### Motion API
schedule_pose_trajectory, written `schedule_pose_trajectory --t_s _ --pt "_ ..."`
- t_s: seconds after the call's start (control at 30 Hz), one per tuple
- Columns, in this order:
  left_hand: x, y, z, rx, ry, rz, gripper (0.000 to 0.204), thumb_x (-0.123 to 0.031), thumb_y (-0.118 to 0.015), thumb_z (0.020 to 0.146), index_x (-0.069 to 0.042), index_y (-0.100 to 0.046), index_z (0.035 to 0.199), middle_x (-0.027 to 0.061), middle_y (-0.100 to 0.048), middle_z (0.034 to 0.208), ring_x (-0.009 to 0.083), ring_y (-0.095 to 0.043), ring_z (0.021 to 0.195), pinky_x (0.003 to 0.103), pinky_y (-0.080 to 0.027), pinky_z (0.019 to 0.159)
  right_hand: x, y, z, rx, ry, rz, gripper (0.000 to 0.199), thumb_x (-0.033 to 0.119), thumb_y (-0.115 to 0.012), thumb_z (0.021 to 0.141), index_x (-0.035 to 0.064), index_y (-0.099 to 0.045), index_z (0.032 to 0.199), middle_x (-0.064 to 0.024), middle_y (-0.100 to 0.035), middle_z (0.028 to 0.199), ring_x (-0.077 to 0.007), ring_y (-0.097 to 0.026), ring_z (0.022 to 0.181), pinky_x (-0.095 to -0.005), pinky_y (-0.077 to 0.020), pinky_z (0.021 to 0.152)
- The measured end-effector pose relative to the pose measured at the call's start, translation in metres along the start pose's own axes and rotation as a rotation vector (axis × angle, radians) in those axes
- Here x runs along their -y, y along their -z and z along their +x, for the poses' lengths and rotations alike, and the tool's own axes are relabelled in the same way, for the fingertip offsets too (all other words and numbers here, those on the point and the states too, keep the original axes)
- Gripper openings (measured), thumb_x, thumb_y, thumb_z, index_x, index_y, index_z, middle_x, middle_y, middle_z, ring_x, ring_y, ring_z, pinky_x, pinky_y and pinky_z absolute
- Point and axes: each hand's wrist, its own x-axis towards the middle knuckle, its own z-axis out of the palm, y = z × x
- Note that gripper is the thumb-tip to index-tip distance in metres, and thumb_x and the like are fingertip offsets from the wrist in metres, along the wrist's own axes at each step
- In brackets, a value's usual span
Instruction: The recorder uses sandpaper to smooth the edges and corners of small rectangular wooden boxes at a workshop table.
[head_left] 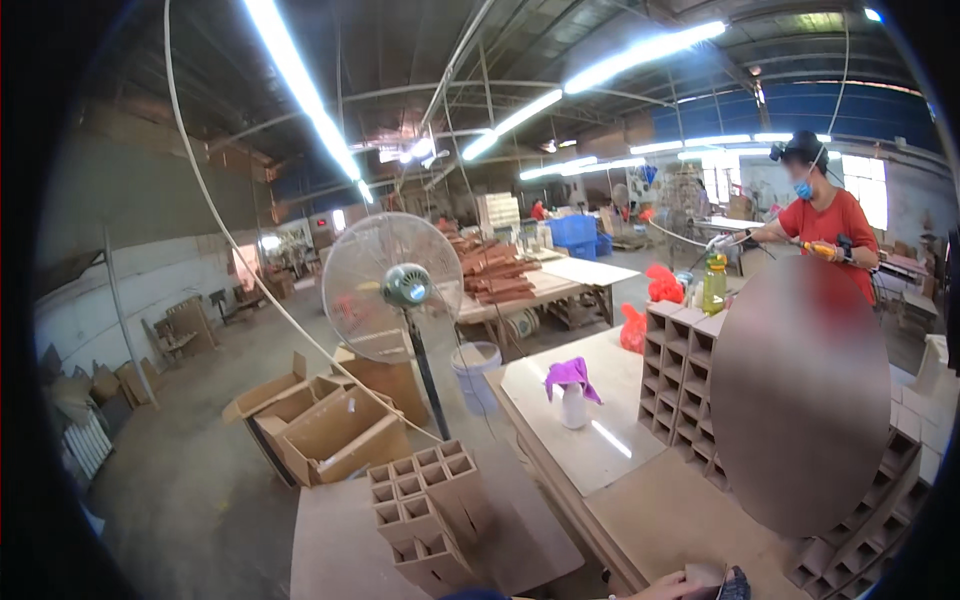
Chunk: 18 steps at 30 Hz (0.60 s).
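Note:
At the lower edge, my left hand (672,585) reaches in with its fingers closed on a small brown board piece (706,574). Against the right side of that piece is a dark ridged shape (736,583); it may be the gloved fingers of my right hand, but too little shows to be sure. Both are over the near part of the brown worktable (690,515). Stacks of brown compartment boxes (672,370) stand on this table to the right, and more boxes (850,540) lie nearer. A large blurred oval hides much of that side.
A white bottle (572,408) with a purple cloth (572,374) stands on the table. Left are a brown box stack (450,490), a pedestal fan (405,285), cartons (335,430) and a bucket (475,375). A co-worker in red (835,225) stands beyond, near a green bottle (714,285).

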Motion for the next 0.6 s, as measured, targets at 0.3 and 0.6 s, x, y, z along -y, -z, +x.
schedule_pose_trajectory --t_s 0.3,0.6 --pt "0.035 0.031 0.021 -0.069 0.085 -0.151 0.030 -0.010 -0.057 0.084 0.000 -0.054 0.112 0.0067 -0.061 0.102 0.0165 -0.058 0.091 0.030 -0.047 0.079 0.000 0.007 -0.009 0.053 -0.166 -0.046 0.042 0.012 -0.045 0.085 -0.0001 -0.041 0.125 -0.0215 -0.047 0.122 -0.0348 -0.047 0.110 -0.0414 -0.0381 0.095" --pt "-0.005 -0.025 -0.001 0.251 -0.329 0.771 0.011 -0.006 -0.054 0.082 -0.001 -0.044 0.080 0.0133 -0.043 0.063 0.0224 -0.043 0.057 0.034 -0.039 0.054 -0.005 0.031 0.001 -0.165 -0.302 -0.128 0.036 0.004 -0.047 0.081 0.0017 -0.049 0.117 -0.0193 -0.054 0.110 -0.0356 -0.052 0.100 -0.0434 -0.0378 0.092"
